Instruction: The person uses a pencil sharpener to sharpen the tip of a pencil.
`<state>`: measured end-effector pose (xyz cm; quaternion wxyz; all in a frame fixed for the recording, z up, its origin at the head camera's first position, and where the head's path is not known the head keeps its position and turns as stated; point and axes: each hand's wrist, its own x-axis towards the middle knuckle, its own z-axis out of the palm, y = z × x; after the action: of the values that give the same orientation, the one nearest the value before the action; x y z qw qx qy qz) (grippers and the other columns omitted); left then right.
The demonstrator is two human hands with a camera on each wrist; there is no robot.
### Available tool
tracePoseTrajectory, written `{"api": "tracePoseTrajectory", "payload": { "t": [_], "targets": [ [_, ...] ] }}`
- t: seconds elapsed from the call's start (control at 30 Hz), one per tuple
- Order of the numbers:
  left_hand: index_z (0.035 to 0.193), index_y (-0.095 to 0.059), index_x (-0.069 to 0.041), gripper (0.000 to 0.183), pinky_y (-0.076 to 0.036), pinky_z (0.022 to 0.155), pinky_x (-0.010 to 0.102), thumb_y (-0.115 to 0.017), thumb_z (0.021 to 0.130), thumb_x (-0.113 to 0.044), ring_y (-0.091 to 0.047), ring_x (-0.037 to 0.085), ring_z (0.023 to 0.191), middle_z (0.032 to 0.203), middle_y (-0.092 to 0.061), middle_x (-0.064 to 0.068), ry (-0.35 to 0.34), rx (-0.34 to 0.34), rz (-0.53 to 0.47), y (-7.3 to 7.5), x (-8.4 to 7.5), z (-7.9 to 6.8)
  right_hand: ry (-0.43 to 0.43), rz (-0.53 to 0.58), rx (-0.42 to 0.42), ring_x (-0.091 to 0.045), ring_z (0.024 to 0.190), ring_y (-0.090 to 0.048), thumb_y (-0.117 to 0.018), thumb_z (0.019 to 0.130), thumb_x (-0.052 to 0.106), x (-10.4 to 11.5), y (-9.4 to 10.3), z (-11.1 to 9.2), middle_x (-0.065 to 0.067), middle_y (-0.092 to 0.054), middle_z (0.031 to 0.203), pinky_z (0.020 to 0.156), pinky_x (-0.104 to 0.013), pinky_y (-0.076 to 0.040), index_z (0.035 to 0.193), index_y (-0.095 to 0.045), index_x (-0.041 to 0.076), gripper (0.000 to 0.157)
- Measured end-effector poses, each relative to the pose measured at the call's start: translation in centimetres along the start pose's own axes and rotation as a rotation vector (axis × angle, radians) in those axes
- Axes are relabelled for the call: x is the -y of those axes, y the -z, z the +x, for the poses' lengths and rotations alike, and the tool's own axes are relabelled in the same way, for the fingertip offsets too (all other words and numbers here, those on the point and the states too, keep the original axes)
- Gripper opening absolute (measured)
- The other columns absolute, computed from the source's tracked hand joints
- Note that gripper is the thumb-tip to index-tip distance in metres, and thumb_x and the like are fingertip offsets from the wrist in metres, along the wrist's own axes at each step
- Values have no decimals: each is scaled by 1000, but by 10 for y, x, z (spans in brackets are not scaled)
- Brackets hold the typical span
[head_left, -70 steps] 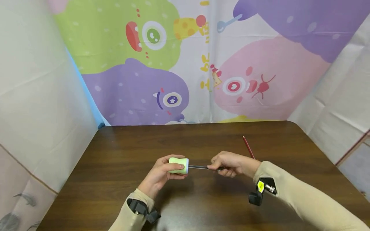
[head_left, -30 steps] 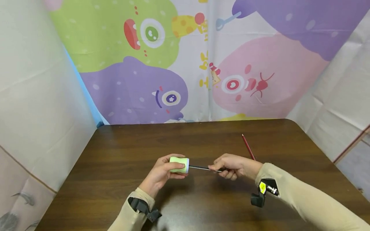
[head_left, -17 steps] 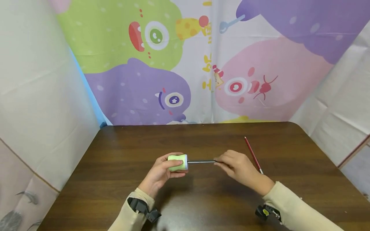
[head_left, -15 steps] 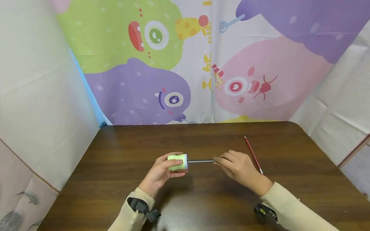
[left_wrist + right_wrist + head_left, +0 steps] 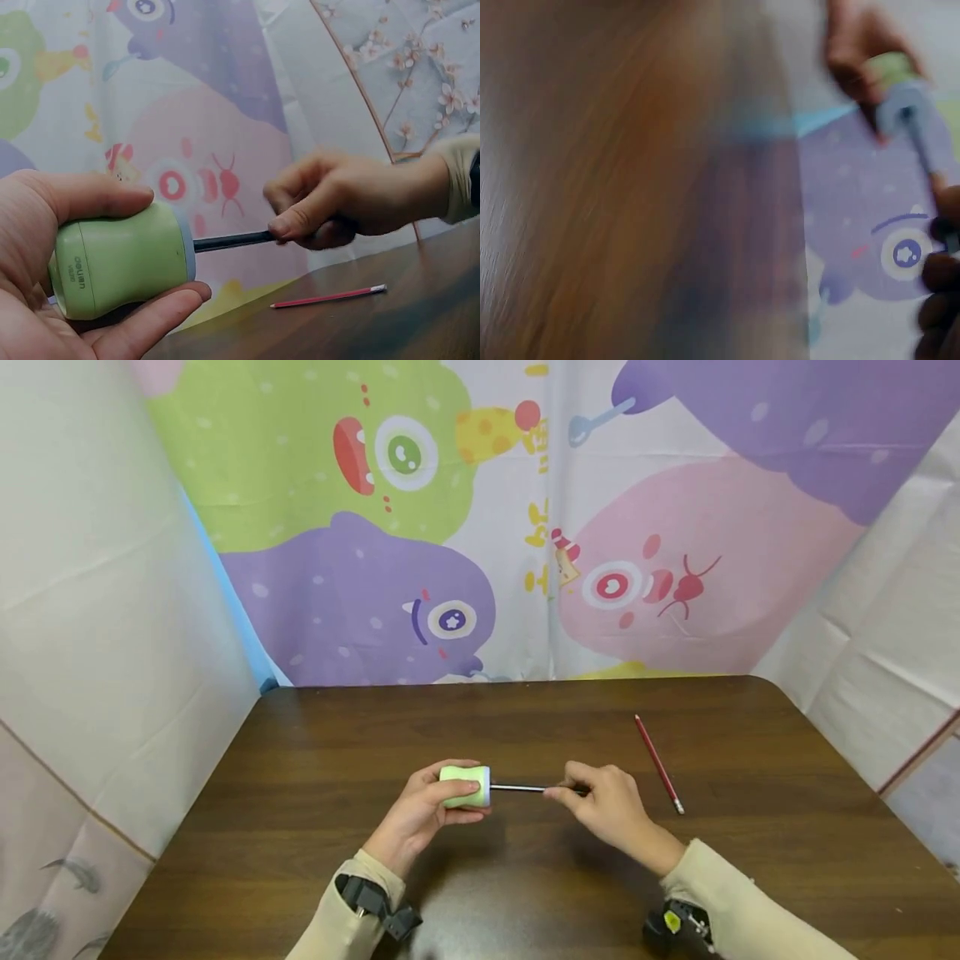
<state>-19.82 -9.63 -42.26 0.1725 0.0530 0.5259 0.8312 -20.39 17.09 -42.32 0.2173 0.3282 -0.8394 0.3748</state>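
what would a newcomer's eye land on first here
Probably the bright cartoon backdrop behind the table. Next, the light-green device in the left hand, with a dark stick running from it to the right hand. A red pencil lies on the table's right side.

The sharpener [image 5: 139, 255] is light green, the table [image 5: 337, 735] wood-grained brown

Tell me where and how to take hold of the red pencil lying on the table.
I'd pinch the red pencil near mid-shaft, coming from above, finger and thumb across its long sides: slim and straight, it lies flat on the table with nothing over it. The right hand is nearer, but holds the dark rod.
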Motion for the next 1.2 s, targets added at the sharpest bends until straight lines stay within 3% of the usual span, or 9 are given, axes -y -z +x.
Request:
{"api": "tracePoseTrajectory", "payload": {
  "t": [0.17,0.3,0.37,0.47,0.7,0.83,1.0,1.1,1.2],
  "targets": [
    [106,-68,-4,27,-62,63,34,-61,82,7,-71,31,69,94,-61,16,2,19,27,0,-2,1,-712,616,521,-4,46,-24,-69,92,21,4,21,17,8,-32,54,41,-19,-17,66,-43,10,38],
    [107,-68,-2,28,-62,62,35,-63,80,6,-71,31,69,92,-61,16,15,38,52,-2,-1,1,-973,804,810,-3,42,-20,-58,99,25,-5,32,21,6,-31,53,38,-18,-13,77,-50,9,28],
    [106,-68,-2,29,-62,62,35,-63,80,6,-71,31,69,92,-61,16,20,35,49,-3,0,1,-941,792,824,-4,43,-20,-58,100,27,-7,35,21,5,-33,55,38,-18,-14,81,-51,8,27],
    [104,-68,-4,27,-62,63,36,-62,81,7,-71,31,69,93,-61,16,14,14,36,-3,0,2,-744,672,645,-6,43,-33,-64,97,25,-3,38,19,2,-48,58,38,-19,-26,85,-57,4,25],
    [123,-56,7,37,-63,68,37,-58,87,4,-72,30,73,95,-61,15,8,-32,-33,-5,-4,1,378,-223,-43,-11,58,-55,-66,97,22,-4,24,11,3,-64,75,46,-26,-47,86,-70,10,16],
    [126,-53,10,39,-63,67,35,-57,87,3,-72,29,72,96,-60,15,4,-51,-61,-5,-2,0,719,-478,-355,-17,51,-48,-60,100,20,-12,8,14,-4,-57,69,38,-28,-40,79,-67,4,27],
    [123,-56,7,37,-63,68,36,-60,88,1,-72,30,72,95,-61,15,22,-67,-70,-7,4,1,665,-425,-449,-11,43,-34,-60,100,31,-11,-4,11,1,-43,58,32,-22,-28,66,-57,7,42],
    [122,-56,6,35,-63,67,35,-60,88,1,-72,30,71,93,-61,15,32,-81,-82,-7,6,1,459,-377,-364,-3,42,-24,-57,99,46,0,-3,8,8,-34,52,32,-17,-18,61,-48,14,50],
    [122,-55,6,35,-63,67,34,-59,89,1,-72,30,72,94,-60,16,46,-70,-95,-6,7,0,123,-293,-142,0,44,-23,-63,90,55,14,7,10,14,-28,50,38,-18,-16,59,-40,20,52]
  ]
}}
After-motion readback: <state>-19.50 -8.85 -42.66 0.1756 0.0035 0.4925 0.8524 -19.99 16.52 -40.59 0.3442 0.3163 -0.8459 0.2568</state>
